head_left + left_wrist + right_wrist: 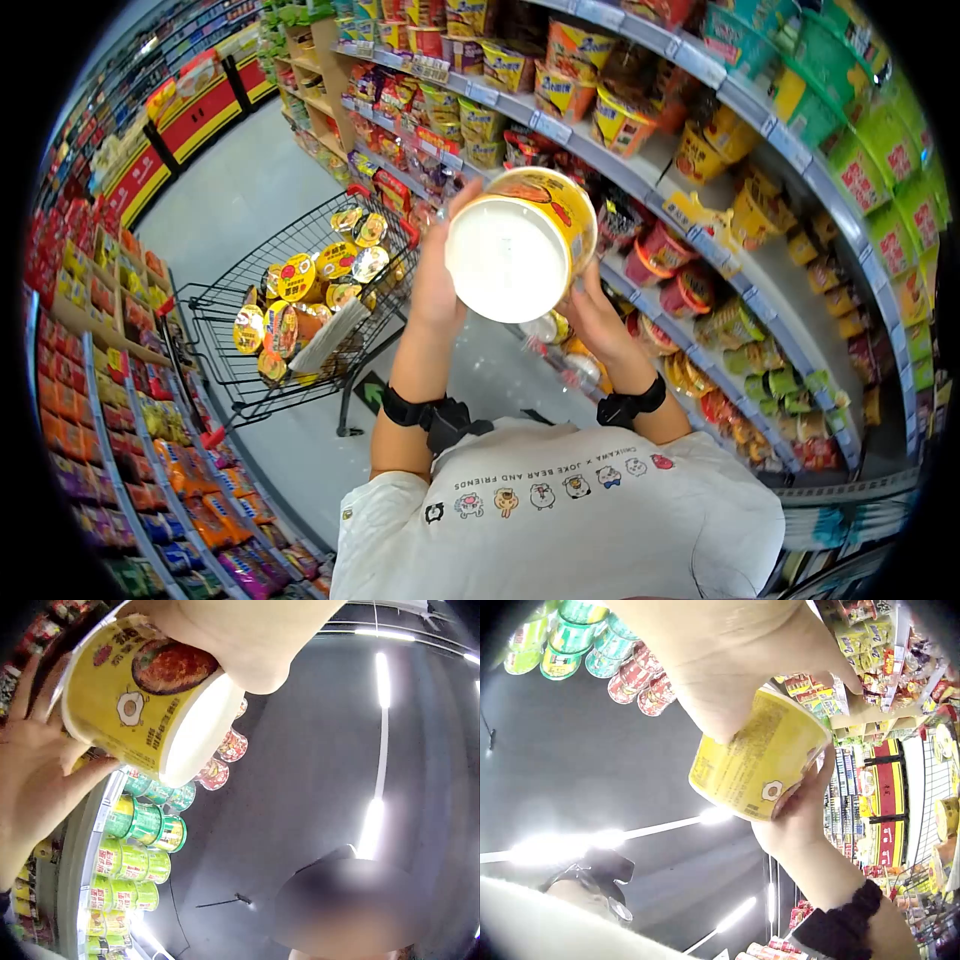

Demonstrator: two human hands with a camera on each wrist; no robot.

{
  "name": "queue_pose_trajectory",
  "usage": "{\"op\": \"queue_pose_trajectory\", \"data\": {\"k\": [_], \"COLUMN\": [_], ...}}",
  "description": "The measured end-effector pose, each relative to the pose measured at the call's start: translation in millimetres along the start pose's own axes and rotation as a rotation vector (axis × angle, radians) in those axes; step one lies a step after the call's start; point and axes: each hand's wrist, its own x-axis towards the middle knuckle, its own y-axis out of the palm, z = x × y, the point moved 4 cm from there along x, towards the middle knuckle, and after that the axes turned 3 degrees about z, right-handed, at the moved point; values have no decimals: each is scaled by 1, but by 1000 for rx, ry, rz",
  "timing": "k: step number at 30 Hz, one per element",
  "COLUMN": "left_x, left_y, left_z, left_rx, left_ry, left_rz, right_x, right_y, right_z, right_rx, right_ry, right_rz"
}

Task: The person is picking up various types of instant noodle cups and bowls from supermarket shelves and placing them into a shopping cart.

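Note:
A large yellow instant noodle tub (571, 212) is tilted with its white base toward the head camera. The left hand (437, 279) grips one side and the right hand (602, 318) holds the other. In the left wrist view the tub (112, 690) shows a food picture and an egg drawing, with the left hand (225, 634) over its top edge and the right hand (37, 787) across from it. The right wrist view shows printed text on the tub (757, 761), between the right hand (727, 667) and the left hand (799, 817).
A black wire cart (235, 275) holding several noodle tubs and a white sheet (328, 338) stands on the left. Shelves of noodle tubs (620, 118) curve along the right. Packets fill a shelf (190, 450) at the lower left; a grey floor (222, 190) lies beyond the cart.

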Motion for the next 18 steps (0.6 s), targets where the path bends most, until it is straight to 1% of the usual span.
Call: {"op": "queue_pose_trajectory", "data": {"k": [1,3,4,7,8,10,12,14,15,16,18], "left_x": [0,0,-1,-4,-6,-8,-5,-6,-6,-6,-3], "left_y": [0,2,11,12,13,18,16,17,14,12,12], "left_z": [3,10,9,9,8,8,16,17,21,24,24], "left_rx": [51,161,239,684,822,1067,1188,1113,1079,1045,950], "left_ry": [18,33,-15,113,175,353,365,356,365,375,349], "left_rz": [-7,-15,7,47,60,114,102,144,129,115,107], "right_x": [7,12,16,22,23,24,25,26,27,29,28], "right_y": [-5,-6,-4,-18,-30,-37,-38,-39,-40,-42,-45], "right_z": [1,16,25,27,16,13,13,15,15,19,22], "right_rx": [-26,4,52,177,244,274,298,199,149,55,-76], "right_ry": [-51,-52,-149,-55,-35,27,94,60,44,-10,-144], "right_rz": [-33,-115,-101,-102,-90,-111,-119,-164,-187,-119,-82]}}
